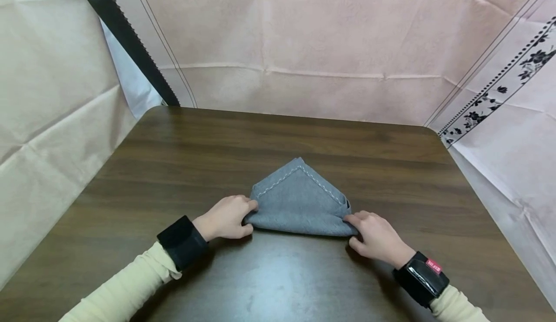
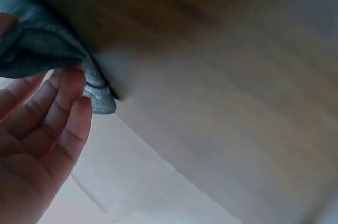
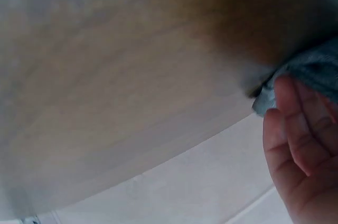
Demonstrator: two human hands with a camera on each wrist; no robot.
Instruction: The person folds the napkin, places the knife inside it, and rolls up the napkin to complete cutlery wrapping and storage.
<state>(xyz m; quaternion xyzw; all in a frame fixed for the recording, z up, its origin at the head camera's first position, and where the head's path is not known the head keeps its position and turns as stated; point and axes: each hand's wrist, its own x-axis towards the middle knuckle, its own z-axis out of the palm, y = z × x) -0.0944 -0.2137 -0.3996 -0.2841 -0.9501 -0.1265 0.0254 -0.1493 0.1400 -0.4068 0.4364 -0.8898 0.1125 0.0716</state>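
Grey cloth (image 1: 299, 201) lies mid-worktop (image 1: 173, 167), already folded into a triangle. Left hand (image 1: 226, 218) pinches its left corner, right hand (image 1: 375, 237) its right corner; further folding appears to remain.

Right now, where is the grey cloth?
In the head view the grey cloth lies folded mid-table, its near corners pinched by the left hand and right hand.

Head view: even, soft illumination; sharp focus; mild wide-angle bending at the frame edges. A dull sheen lies on the table (image 1: 269, 283) at lower centre, with short shadows under both wrists. Both wrist views: heavily blurred, out of focus, washed-out.
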